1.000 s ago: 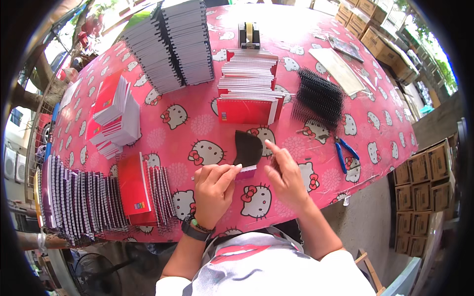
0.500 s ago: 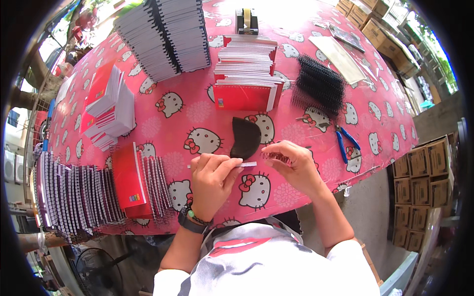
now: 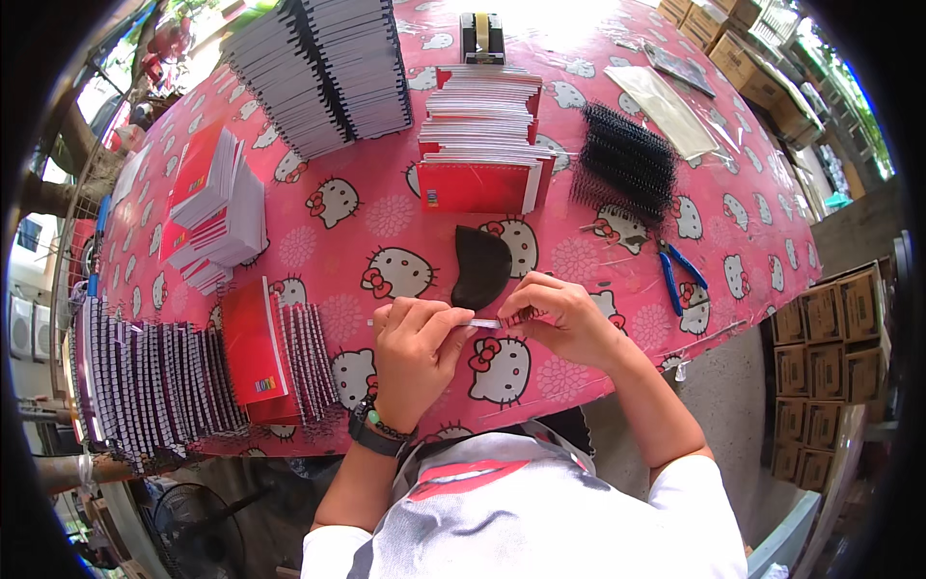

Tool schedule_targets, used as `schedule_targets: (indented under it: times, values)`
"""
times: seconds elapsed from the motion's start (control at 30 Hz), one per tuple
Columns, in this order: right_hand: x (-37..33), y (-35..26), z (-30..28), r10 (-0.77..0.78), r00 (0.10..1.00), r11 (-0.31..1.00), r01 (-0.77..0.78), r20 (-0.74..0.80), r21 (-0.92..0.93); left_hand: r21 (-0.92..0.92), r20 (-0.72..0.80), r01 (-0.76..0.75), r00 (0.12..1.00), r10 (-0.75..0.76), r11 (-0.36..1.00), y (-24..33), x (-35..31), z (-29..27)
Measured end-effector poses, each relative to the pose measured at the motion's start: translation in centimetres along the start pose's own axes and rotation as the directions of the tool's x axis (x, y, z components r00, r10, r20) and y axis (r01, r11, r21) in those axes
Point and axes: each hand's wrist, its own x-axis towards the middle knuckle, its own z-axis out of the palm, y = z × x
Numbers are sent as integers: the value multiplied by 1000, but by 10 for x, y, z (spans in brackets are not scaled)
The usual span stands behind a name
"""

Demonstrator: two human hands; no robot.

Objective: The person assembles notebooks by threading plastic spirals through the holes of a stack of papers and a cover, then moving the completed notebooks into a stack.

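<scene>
My left hand [image 3: 413,349] is closed round a thin notebook [image 3: 486,324], held edge-on so that mostly its white page edge shows. Between the fingers of my right hand [image 3: 569,320] is a short dark spiral binding coil [image 3: 522,316]. The coil's left end meets the right end of the notebook; whether its wire has entered the holes is too small to tell. Just beyond the hands lies a black half-round piece [image 3: 481,268]. Past it, a row of red-covered notebooks [image 3: 475,188] stands packed together.
Bound notebooks [image 3: 154,381] fill the near left, below loose red-covered stacks [image 3: 227,207]. Tall white book piles [image 3: 338,82] stand at the back, near a tape dispenser [image 3: 482,41]. To the right lie black coils [image 3: 627,159] and blue-handled pliers [image 3: 680,275] on the pink tablecloth [image 3: 386,217].
My right hand has moved left, bringing the coil from a small gap away up against the notebook's end. My left hand keeps its hold in nearly the same place.
</scene>
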Motion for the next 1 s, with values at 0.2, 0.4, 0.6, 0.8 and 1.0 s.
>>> schedule_targets:
  times: [0.2, 0.4, 0.6, 0.8, 1.0]
  values:
    - [-2, 3, 1, -114, 992, 992, 111, -47, -67, -2, -5, 9, 1000, -9, 1000, 4, 3, 0]
    - [-4, 4, -3, 45, 997, 993, -38, 56, -116, 10, 15, 29, 999, -29, 1000, 9, 3, -1]
    - [-7, -7, -8, 16, 990, 967, 21, 142, -252, -111, 67, -86, 993, 94, 990, 18, 0, 14]
    - [10, -4, -29, 159, 961, 969, -109, 225, -221, -68, 94, -106, 989, 112, 992, 17, -4, 9]
    - [44, 39, -13, 17, 975, 866, 97, 222, -490, -127, 174, -144, 971, 165, 981, 21, 10, 2]
